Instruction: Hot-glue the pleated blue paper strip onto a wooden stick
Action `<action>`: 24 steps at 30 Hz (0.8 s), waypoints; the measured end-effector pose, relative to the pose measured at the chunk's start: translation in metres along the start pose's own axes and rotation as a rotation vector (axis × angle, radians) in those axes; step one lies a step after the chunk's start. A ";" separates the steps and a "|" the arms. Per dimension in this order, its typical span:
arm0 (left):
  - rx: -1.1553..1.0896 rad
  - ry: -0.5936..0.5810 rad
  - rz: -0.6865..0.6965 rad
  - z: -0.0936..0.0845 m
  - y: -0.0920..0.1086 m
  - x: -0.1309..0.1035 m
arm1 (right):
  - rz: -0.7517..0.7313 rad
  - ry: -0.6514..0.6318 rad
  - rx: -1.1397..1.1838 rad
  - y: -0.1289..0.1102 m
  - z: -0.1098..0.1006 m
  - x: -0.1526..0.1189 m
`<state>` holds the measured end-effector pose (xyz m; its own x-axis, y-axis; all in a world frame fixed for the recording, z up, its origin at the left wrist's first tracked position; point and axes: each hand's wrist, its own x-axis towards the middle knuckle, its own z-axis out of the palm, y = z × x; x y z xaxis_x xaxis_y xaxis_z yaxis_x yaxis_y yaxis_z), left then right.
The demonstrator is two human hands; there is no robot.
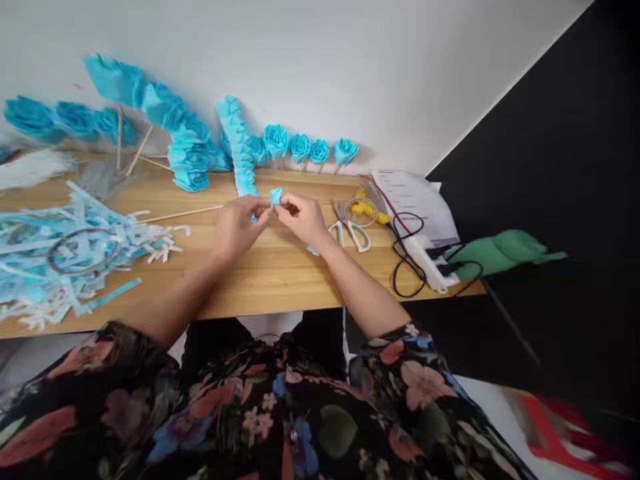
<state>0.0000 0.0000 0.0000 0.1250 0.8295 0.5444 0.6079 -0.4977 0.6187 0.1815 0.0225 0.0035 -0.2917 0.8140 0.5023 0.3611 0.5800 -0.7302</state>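
Between the fingertips of both hands a small piece of blue crepe paper point(276, 196) stands up over the table's middle. My left hand point(239, 225) pinches its lower left side, with a wooden stick point(183, 213) lying just beyond the wrist. On its right side, my right hand point(303, 217) has fingers closed on the same paper. Right behind the left hand is a long row of ruffled blue paper petals point(237, 143). A pair of scissors point(351, 227) with white handles lies to the right of my right hand.
A pile of blue and white paper strips point(85, 247) covers the left side. Blue paper roses point(277, 141) line the wall. At right are a yellow glue gun point(363, 205), printed sheets point(415, 200), a power strip point(425, 261) with black cables and a green bag point(503, 253).
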 end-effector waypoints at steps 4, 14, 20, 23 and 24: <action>0.000 -0.014 -0.033 -0.002 0.003 -0.001 | 0.029 -0.024 -0.034 -0.003 -0.003 0.001; -0.038 -0.043 -0.102 -0.005 0.011 -0.001 | -0.004 -0.040 -0.045 -0.003 -0.002 -0.002; -0.066 -0.037 -0.124 -0.005 0.011 -0.002 | -0.006 -0.031 -0.037 -0.002 -0.002 -0.001; -0.103 -0.035 -0.114 -0.004 0.011 -0.002 | -0.017 -0.019 -0.019 -0.002 -0.002 -0.001; -0.110 -0.037 -0.115 -0.004 0.011 -0.002 | -0.019 -0.014 -0.013 -0.002 -0.002 -0.001</action>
<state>0.0030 -0.0076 0.0080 0.0895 0.8900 0.4470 0.5306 -0.4224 0.7349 0.1826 0.0203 0.0051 -0.3113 0.8024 0.5092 0.3667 0.5958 -0.7146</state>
